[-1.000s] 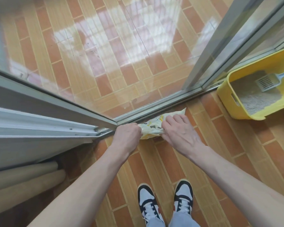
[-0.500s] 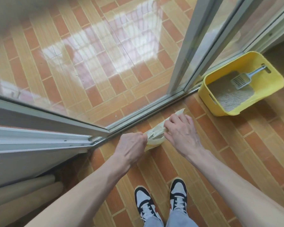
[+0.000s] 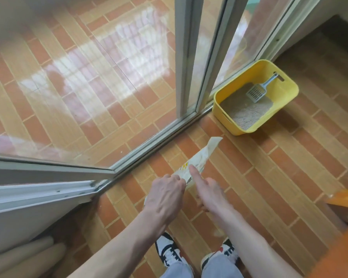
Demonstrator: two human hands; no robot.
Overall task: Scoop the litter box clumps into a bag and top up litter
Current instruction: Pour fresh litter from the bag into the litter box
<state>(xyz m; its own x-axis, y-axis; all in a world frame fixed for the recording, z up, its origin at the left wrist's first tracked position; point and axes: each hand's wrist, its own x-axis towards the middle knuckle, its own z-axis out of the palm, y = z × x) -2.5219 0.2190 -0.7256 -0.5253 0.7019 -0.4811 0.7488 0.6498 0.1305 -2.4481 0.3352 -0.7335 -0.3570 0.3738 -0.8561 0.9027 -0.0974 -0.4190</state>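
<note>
A white litter bag (image 3: 201,157) with yellow print hangs above the tiled floor, its top corner pointing toward the litter box. My left hand (image 3: 165,197) is closed on the bag's near end. My right hand (image 3: 207,193) holds the bag's side, with its forefinger stretched out along the print. The yellow litter box (image 3: 285,101) stands on the floor at the right, against the sliding door frame. Pale litter (image 3: 247,113) covers its bottom. A grey slotted scoop (image 3: 258,92) rests inside, its handle leaning on the far rim.
A sliding glass door with a metal track (image 3: 159,141) runs diagonally ahead of me. An orange wooden piece (image 3: 344,199) juts in at the right edge. Rolled tan tubes (image 3: 28,255) lie at the lower left. My shoes (image 3: 169,253) stand just below the bag.
The bag has come up off the floor and been drawn nearer to me. My right hand's grip has shifted, its forefinger now extended. The view has turned right, bringing the litter box closer to centre.
</note>
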